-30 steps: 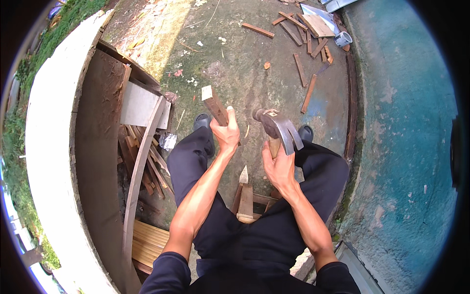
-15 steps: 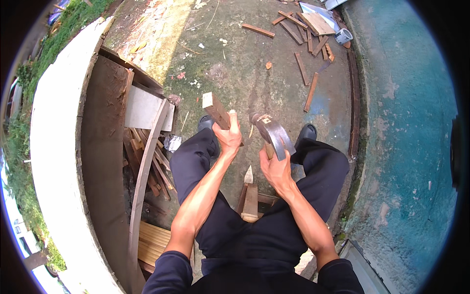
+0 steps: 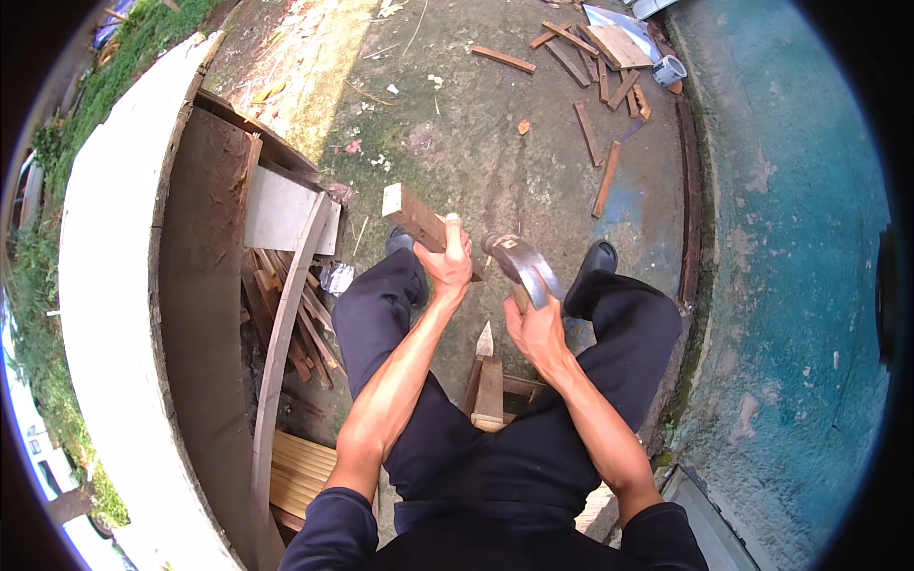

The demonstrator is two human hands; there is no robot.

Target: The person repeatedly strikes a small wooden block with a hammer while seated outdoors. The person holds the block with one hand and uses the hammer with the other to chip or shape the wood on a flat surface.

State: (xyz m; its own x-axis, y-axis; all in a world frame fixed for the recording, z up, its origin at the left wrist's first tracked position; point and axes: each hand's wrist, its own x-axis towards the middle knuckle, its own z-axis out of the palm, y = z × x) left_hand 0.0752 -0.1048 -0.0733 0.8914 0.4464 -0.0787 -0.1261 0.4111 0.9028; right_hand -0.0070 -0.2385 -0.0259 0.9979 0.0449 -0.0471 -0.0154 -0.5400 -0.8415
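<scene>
My left hand (image 3: 448, 265) is closed round a short brown wooden block (image 3: 415, 215), its thumb laid along the top. The block tilts up to the far left, a pale cut end showing. In my right hand (image 3: 536, 325) is a claw hammer (image 3: 523, 267), gripped by its wooden handle close below the steel head. The head is level with the block's near end, with a small gap between them. Between my knees lie a wooden piece (image 3: 488, 388) and a tool with a pointed metal blade (image 3: 486, 340).
Left stands a wooden structure (image 3: 202, 219) with a curved plank (image 3: 286, 314) and wood strips (image 3: 309, 338) inside. Far right, loose wood pieces (image 3: 588, 133), a handsaw (image 3: 643, 107) and a paint can (image 3: 668, 69) lie on concrete. A blue wall (image 3: 781, 247) runs along my right.
The hammer head has come slightly down and left, toward the block's near end. My left hand has tipped the block a little lower to the left.
</scene>
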